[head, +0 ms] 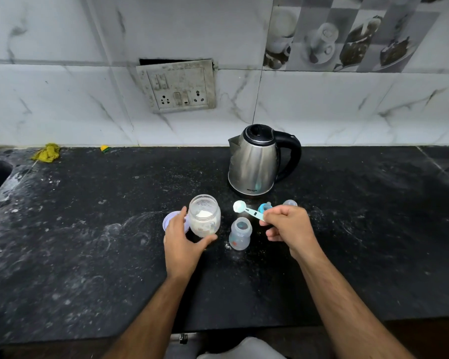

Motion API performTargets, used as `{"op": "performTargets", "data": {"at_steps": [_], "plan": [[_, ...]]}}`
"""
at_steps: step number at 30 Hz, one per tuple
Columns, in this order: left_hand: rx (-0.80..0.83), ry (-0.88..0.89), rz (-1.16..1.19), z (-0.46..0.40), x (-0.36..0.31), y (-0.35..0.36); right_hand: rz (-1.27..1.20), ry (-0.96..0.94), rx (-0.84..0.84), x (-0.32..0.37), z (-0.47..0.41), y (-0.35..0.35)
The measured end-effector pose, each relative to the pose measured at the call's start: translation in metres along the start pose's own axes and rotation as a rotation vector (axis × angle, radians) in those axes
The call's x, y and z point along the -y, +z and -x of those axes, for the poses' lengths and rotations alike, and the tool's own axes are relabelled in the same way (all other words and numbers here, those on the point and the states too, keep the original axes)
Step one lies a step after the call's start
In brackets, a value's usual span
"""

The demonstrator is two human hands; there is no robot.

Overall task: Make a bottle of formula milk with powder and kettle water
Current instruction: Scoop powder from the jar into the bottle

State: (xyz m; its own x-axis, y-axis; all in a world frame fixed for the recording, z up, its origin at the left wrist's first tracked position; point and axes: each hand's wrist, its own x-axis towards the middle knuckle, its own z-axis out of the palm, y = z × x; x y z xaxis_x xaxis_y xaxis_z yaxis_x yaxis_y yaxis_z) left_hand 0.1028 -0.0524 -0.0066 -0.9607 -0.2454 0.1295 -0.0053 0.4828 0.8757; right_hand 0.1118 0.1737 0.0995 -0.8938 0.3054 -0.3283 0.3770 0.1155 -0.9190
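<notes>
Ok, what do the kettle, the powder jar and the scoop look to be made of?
Kettle: brushed steel body, going by the dull metallic sheen, with a glossy black lid and handle, likely plastic.
Powder jar: clear, see-through walls with white powder showing inside; glass or plastic, I cannot tell which.
Scoop: pale blue, thin and matte, so probably plastic. It is heaped with powder and held by the right hand.

Head cam, looking down at counter (88, 255), close.

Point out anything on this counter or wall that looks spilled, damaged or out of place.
White powder is scattered on the dark counter, thickest beside the baby bottle. The socket plate on the wall sits crooked and grimy, with a dark gap above it. A crumpled yellow cloth lies by the backsplash.
</notes>
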Motion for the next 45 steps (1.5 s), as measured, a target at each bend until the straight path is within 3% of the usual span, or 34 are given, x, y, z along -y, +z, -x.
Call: {"op": "performTargets", "data": {"at_steps": [2,9,16,22,28,32,45], "plan": [[0.001,0.062,-0.021,0.017,0.003,0.003,0.025,-0.013,-0.017,-0.007,0.001,-0.007],[0.304,0.06,0.043,0.032,-0.014,0.04,0.151,-0.101,-0.045,-0.027,0.003,-0.012],[0.349,-0.025,0.037,0.018,-0.026,0.064,0.353,-0.214,-0.112,-0.035,0.005,-0.008],[0.356,-0.008,0.043,0.012,-0.031,0.065,0.681,-0.412,-0.208,-0.036,0.013,-0.002],[0.384,0.018,0.048,0.005,-0.035,0.064,0.89,-0.524,-0.203,-0.034,0.017,-0.001],[0.39,0.024,0.044,0.003,-0.039,0.064,0.988,-0.5,-0.156,-0.033,0.011,-0.003],[0.38,0.014,0.07,0.004,-0.044,0.071,0.833,-0.702,-0.166,-0.037,0.003,-0.006]]}}
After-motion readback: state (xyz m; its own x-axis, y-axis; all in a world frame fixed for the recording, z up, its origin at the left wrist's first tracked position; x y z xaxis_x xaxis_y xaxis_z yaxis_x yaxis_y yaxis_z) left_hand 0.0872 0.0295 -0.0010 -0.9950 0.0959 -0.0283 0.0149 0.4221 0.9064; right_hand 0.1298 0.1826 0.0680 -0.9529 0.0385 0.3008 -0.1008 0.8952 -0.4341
